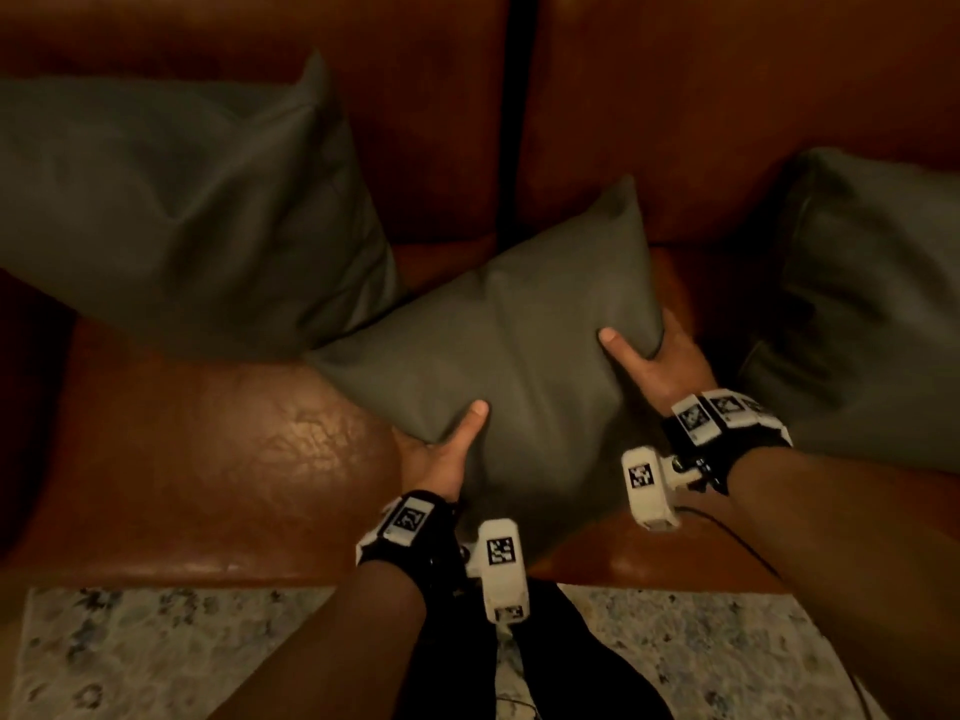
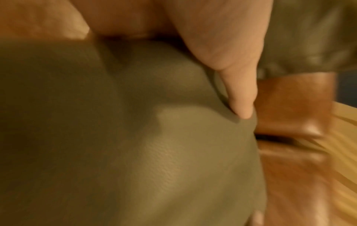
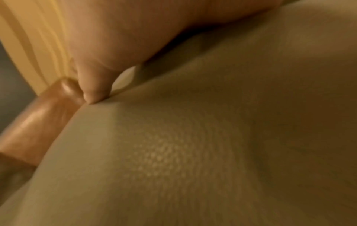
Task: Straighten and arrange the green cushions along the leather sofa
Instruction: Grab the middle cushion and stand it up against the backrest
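A green cushion lies tilted, corner up, on the brown leather sofa seat, held by both hands. My left hand grips its lower left edge, thumb pressed on top, fingers hidden beneath. My right hand grips its right edge the same way. The left wrist view shows the thumb dug into the cushion. In the right wrist view the thumb presses the cushion. A second green cushion leans on the backrest at left, a third green cushion at right.
The sofa backrest has a dark seam between its two sections. A patterned rug lies on the floor in front of the sofa. A cable runs from the right wrist device across the seat edge.
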`<state>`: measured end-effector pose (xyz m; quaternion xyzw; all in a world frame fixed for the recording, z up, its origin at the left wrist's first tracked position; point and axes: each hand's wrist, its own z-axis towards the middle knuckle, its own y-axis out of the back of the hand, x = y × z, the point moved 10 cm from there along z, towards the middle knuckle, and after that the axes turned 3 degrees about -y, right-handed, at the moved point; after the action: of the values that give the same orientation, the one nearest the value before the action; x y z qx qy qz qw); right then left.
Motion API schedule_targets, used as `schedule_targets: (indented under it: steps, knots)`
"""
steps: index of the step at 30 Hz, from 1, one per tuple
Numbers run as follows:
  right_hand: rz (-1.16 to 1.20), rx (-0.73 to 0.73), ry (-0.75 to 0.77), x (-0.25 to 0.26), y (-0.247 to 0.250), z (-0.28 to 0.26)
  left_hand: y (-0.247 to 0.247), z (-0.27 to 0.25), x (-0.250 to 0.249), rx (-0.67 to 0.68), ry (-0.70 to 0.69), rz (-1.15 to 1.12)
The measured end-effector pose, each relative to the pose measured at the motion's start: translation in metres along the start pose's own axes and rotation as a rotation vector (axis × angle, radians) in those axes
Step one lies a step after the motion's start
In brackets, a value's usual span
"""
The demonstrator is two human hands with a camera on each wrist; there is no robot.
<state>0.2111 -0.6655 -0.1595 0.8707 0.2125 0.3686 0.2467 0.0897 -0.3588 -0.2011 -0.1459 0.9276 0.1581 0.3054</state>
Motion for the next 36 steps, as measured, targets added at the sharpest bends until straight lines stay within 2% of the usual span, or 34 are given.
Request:
schedule_targets:
  steps: [5, 10, 13, 15, 17, 18, 20, 25, 29, 33, 36]
  knots:
    - [0.213, -0.255, -0.014, -0.023, 0.064, -0.034, -0.034, -0.023, -0.067, 0.122, -0.204, 0.040]
    - [0.387, -0.442, 0.126, -0.005, 0.118, -0.034, -0.074, -0.032, -0.153, 0.200, -0.497, 0.059]
    - [0.490, -0.467, 0.268, 0.013, 0.131, -0.017, -0.082, -0.022, -0.197, 0.178, -0.666, 0.082]
    - [0.521, -0.403, 0.288, 0.015, 0.120, 0.005, -0.079, -0.006, -0.211, 0.158, -0.740, 0.120]
    - [0.515, -0.234, 0.265, 0.011, 0.087, 0.034, -0.078, 0.017, -0.203, 0.148, -0.748, 0.185]
    - [0.504, -0.122, 0.236, -0.007, 0.060, 0.053, -0.079, 0.034, -0.175, 0.115, -0.702, 0.229]
    - [0.484, -0.053, 0.248, -0.005, 0.041, 0.057, -0.069, 0.043, -0.167, 0.097, -0.665, 0.249]
    - [0.497, -0.066, 0.281, 0.001, 0.050, 0.064, -0.066, 0.045, -0.171, 0.080, -0.673, 0.215]
    - [0.431, -0.122, 0.264, 0.007, 0.060, 0.049, -0.075, 0.030, -0.167, 0.054, -0.694, 0.181]
    - [0.401, -0.108, 0.286, 0.016, 0.062, 0.044, -0.074, 0.028, -0.166, 0.063, -0.687, 0.162]
    - [0.500, -0.095, 0.253, 0.008, 0.067, 0.046, -0.065, 0.035, -0.177, 0.046, -0.657, 0.129]
